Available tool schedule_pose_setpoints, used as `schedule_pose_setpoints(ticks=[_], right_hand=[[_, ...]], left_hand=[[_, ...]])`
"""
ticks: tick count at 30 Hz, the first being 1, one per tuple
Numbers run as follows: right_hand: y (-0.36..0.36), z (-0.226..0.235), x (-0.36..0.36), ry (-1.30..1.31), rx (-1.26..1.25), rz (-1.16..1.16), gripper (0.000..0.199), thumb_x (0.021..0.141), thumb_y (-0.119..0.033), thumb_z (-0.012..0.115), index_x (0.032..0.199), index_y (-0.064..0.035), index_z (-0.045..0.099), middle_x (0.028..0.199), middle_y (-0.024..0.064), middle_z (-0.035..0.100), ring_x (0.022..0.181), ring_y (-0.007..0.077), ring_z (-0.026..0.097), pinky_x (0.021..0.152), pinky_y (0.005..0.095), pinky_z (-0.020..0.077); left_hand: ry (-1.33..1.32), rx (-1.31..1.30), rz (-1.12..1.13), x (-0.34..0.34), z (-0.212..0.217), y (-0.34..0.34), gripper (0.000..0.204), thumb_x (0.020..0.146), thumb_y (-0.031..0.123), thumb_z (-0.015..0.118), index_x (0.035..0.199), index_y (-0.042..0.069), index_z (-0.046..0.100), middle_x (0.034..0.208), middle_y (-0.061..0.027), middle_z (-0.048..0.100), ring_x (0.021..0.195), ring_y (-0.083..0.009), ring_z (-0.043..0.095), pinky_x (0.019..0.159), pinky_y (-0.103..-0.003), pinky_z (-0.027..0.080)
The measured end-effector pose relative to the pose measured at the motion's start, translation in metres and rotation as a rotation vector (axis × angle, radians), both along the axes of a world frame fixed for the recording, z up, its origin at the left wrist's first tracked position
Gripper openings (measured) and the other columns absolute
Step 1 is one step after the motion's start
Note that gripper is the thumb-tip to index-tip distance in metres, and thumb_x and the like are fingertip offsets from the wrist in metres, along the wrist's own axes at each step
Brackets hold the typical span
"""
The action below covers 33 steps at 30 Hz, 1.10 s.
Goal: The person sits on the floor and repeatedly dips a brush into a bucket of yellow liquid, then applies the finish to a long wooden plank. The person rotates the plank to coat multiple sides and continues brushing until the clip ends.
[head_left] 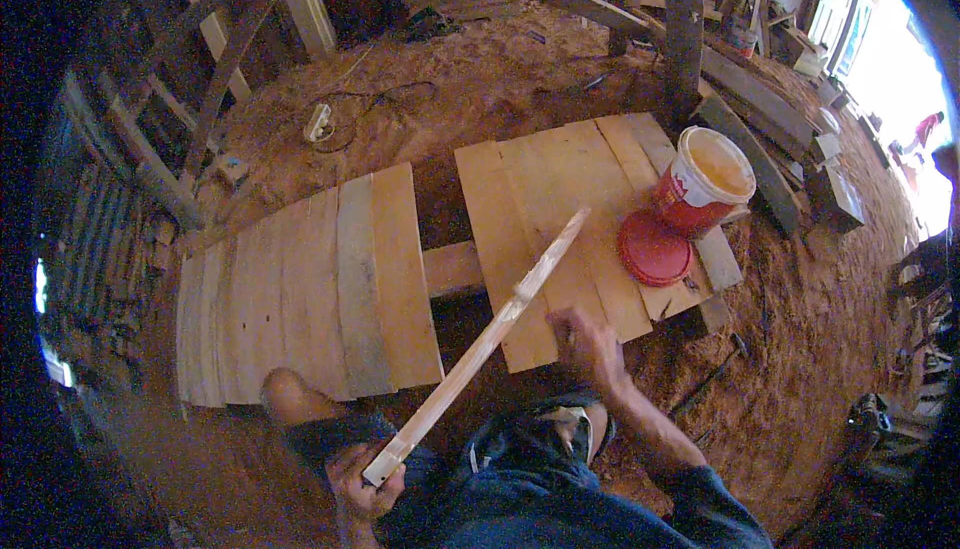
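My left hand (366,481) is closed around the lower end of a long, narrow wooden strip (450,386). The strip slants up and to the right, its far end over the right-hand boards (540,184). A pale, uneven smear or rough patch shows around its middle. Just right of the strip, my right hand (588,347) has its fingers curled together; whatever they may hold is hidden. Beyond it stands a red and white bucket (685,201) with yellowish stuff inside. A round red lid (655,252) lies beside the bucket on the boards.
Another set of boards (290,289) lies to the left, with a gap between the two sets. A long-handled hammer (713,373) rests on the dusty floor at right. A white power strip (319,123) and cable lie beyond the boards. A wooden post (684,44) stands behind the bucket.
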State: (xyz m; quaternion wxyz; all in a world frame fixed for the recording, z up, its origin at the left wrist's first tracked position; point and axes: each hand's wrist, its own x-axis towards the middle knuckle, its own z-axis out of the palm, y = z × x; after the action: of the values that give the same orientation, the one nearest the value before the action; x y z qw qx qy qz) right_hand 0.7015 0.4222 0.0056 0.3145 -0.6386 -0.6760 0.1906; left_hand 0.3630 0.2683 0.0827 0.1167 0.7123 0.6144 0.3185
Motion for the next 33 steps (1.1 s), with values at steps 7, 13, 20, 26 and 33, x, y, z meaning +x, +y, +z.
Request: schedule_pose_setpoints(ticks=[7,13,20,26,33], right_hand=[[-0.08,0.029,-0.049,0.226,-0.034,0.444,0.013,0.084,-0.017,0.068,0.097,-0.0157,0.067,0.081,0.0096,0.07,0.071,0.0345,0.068,0.062,0.0435,0.0548],[0.035,0.016,0.001,-0.038,-0.136,-0.053,0.015,0.09,-0.021,0.061,0.094,-0.0065,0.064,0.084,0.0209,0.067,0.076,0.041,0.065,0.064,0.0475,0.0514],[0.052,0.005,0.012,-0.062,0.025,-0.123,0.018,0.094,-0.022,0.059,0.09,-0.0045,0.061,0.078,0.0188,0.066,0.072,0.0388,0.064,0.061,0.0441,0.0487],[-0.056,0.049,-0.047,-0.098,0.426,0.268,0.006,0.085,-0.01,0.07,0.086,-0.0093,0.064,0.071,0.0129,0.065,0.066,0.0274,0.065,0.059,0.04,0.0485],[-0.129,0.083,-0.103,0.124,0.215,0.387,0.009,0.082,-0.008,0.074,0.084,-0.0084,0.065,0.055,0.0064,0.054,0.043,0.022,0.054,0.04,0.0361,0.0415]], left_hand=[[0.068,-0.016,-0.01,-0.008,-0.005,-0.004,0.031,0.068,0.026,0.074,0.092,0.006,0.072,0.077,-0.0104,0.068,0.063,-0.0295,0.063,0.062,-0.04,0.053],[0.022,-0.018,-0.027,-0.003,0.0,-0.006,0.034,0.068,0.025,0.075,0.095,0.006,0.072,0.079,-0.0085,0.068,0.069,-0.0268,0.064,0.066,-0.038,0.052],[0.221,0.293,-0.03,0.003,-0.001,-0.003,0.035,0.065,0.025,0.078,0.095,0.006,0.072,0.08,-0.0064,0.068,0.068,-0.0236,0.064,0.064,-0.036,0.052],[0.099,0.233,-0.078,0.006,-0.001,-0.001,0.039,0.065,0.025,0.08,0.099,0.008,0.073,0.083,-0.0079,0.066,0.065,-0.0254,0.065,0.06,-0.038,0.053],[0.065,0.145,-0.075,0.005,-0.001,-0.009,0.043,0.065,0.03,0.081,0.102,0.009,0.073,0.084,-0.0078,0.067,0.073,-0.0263,0.065,0.071,-0.039,0.053]])
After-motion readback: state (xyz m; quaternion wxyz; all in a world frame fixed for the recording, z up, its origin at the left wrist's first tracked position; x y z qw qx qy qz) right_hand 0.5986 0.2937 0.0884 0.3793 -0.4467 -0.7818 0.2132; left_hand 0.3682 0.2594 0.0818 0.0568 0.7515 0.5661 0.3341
